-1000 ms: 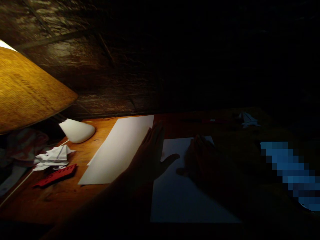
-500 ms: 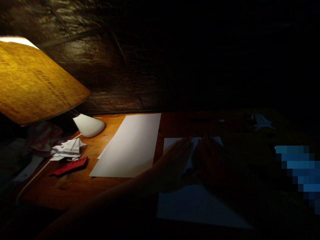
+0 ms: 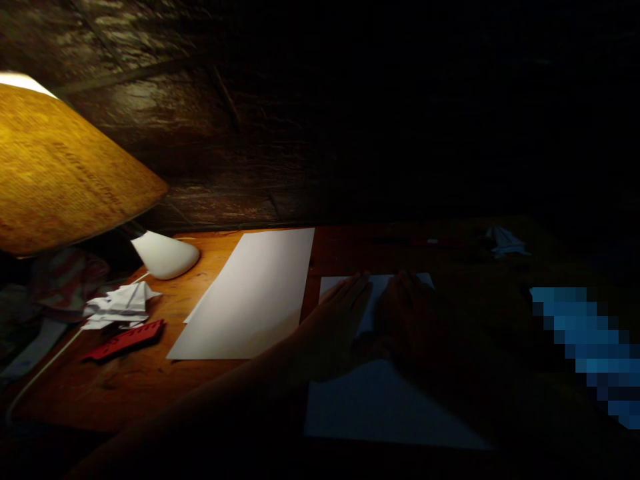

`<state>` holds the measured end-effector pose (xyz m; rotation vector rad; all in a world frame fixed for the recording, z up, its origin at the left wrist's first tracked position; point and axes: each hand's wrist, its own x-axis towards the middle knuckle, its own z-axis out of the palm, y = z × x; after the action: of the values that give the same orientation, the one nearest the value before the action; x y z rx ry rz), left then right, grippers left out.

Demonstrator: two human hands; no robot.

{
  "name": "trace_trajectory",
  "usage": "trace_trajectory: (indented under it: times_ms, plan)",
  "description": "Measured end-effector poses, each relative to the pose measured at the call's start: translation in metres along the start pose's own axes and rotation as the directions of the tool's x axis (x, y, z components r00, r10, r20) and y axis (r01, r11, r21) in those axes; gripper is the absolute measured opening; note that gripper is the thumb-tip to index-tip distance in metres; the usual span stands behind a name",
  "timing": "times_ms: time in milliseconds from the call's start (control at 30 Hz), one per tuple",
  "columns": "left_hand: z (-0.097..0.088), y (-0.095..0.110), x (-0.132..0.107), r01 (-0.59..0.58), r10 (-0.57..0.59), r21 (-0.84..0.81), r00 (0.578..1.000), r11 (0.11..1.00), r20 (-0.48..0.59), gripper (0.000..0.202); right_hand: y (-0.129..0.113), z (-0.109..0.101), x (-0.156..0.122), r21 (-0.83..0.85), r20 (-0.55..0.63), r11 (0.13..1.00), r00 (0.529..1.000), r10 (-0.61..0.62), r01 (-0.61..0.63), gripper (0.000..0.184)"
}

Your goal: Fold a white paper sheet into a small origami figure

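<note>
A sheet of white paper [image 3: 380,407] lies in deep shadow in front of me, its near part wide and its far edge showing past my fingers. My left hand [image 3: 345,310] rests flat on the sheet's left side, fingers stretched forward. On its right side my right hand [image 3: 407,307] lies palm down, fingers pointing away; it is very dark, but the fingers look extended. A narrow strip of paper shows between the two hands. Whether the sheet has a fold under them I cannot tell.
Left of my hands, more white paper [image 3: 250,300] lies lit by a lamp [image 3: 75,160] with a white base [image 3: 167,255]. Nearby are a red object [image 3: 125,341] and folded paper [image 3: 123,305]. Another folded paper [image 3: 506,241] sits far right. A dark wall [image 3: 150,133] stands behind the table.
The whole view has shifted a little, with most things now further left. My right hand has moved slightly apart from my left; both still lie on the paper.
</note>
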<state>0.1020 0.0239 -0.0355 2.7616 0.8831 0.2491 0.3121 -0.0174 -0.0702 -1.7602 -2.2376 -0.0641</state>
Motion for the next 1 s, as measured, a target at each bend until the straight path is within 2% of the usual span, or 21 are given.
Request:
trace_trajectory:
  times_ms: [133,300,367,467,533,567,600,667,733,800,867,1000]
  plan:
    - [0.000,-0.002,0.000,-0.006,0.006,0.003,1.000,1.000,-0.002,0.101,0.008,0.002,-0.002,0.053,0.006,0.995,0.997,0.082,-0.082,0.101]
    - [-0.001,-0.003,-0.003,0.005,-0.004,0.036,1.000,0.999,-0.014,0.099,0.018,0.002,0.000,0.040,0.009,0.994,0.994,0.106,-0.106,0.098]
    - [-0.003,-0.004,-0.004,0.034,-0.033,0.053,0.999,0.998,-0.022,0.097,0.022,-0.002,0.004,0.006,0.002,0.994,0.994,0.112,-0.112,0.091]
    - [-0.009,-0.009,-0.003,0.081,-0.075,0.088,0.995,0.993,-0.061,0.081,0.027,-0.020,0.011,-0.043,0.028,0.992,0.993,0.116,-0.115,0.078]
    - [-0.013,-0.014,-0.001,0.110,-0.097,0.125,0.989,0.986,-0.110,0.070,0.032,-0.037,0.018,-0.080,0.014,0.992,0.995,0.096,-0.095,0.058]
    - [-0.015,-0.016,0.001,0.116,-0.096,0.144,0.986,0.983,-0.137,0.066,0.035,-0.045,0.022,-0.085,-0.029,0.992,0.996,0.087,-0.089,0.047]
    - [-0.016,-0.018,0.002,0.110,-0.085,0.159,0.984,0.981,-0.158,0.063,0.039,-0.052,0.026,-0.086,-0.082,0.993,0.994,0.073,-0.080,0.040]
    - [-0.018,-0.021,0.006,0.052,-0.025,0.156,0.985,0.986,-0.169,0.061,0.051,-0.059,0.034,-0.085,-0.161,0.995,0.986,0.036,-0.050,0.040]
    - [-0.017,-0.020,0.009,-0.036,0.052,0.111,0.988,0.993,-0.143,0.062,0.068,-0.058,0.042,-0.072,-0.224,0.987,0.967,0.124,-0.144,0.039]
    - [-0.014,-0.017,0.012,-0.100,0.105,0.047,0.988,0.994,-0.110,0.066,0.084,-0.052,0.049,-0.066,-0.215,0.972,0.955,0.205,-0.224,0.042]
    - [-0.011,-0.012,0.014,-0.126,0.125,0.002,0.987,0.992,-0.102,0.071,0.094,-0.045,0.054,-0.055,-0.191,0.976,0.961,0.199,-0.212,0.045]
    - [-0.007,-0.005,0.014,-0.162,0.158,-0.039,0.982,0.986,-0.103,0.080,0.091,-0.036,0.059,-0.129,-0.091,0.975,0.982,0.168,-0.179,0.047]
